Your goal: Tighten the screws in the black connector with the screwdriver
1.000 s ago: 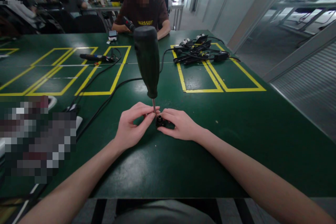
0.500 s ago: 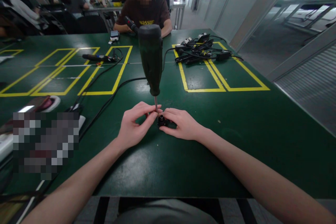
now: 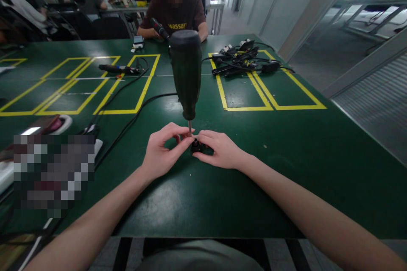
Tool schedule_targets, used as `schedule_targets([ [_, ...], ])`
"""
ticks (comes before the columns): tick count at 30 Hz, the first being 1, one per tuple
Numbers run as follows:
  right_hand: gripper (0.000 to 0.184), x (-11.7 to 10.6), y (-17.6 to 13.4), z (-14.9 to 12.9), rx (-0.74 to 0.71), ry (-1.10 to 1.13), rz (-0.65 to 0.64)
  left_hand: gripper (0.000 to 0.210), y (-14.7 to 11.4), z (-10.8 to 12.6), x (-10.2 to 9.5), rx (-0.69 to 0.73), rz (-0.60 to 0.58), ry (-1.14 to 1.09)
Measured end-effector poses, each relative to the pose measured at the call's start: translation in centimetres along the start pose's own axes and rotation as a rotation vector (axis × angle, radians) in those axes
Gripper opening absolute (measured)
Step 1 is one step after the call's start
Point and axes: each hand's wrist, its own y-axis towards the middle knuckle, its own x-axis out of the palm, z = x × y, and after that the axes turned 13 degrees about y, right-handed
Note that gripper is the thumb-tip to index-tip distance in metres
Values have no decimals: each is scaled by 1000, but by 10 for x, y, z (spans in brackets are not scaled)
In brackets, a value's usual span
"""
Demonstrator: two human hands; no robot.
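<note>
Screwdriver (image 3: 186,74) upright over green table (image 3: 229,205), head view; left hand (image 3: 163,148) pinches its shaft low, right hand (image 3: 221,149) closes round small black part (image 3: 196,146) beside it.
Both hands hide its tip; its top overlaps a co-worker's brown shirt (image 3: 191,10), yellow lettering "wassu", last letter unclear. Black cable tangle (image 3: 244,62) lies across yellow tape (image 3: 249,109), beyond, right; corded tool (image 3: 116,69) beyond, left.
</note>
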Motion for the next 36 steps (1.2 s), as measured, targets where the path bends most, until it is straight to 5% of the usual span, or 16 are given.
schedule_targets([
  [36, 19, 0, 0, 1, 6, -16, -9, 17, 4, 2, -5, 74, -20, 27],
])
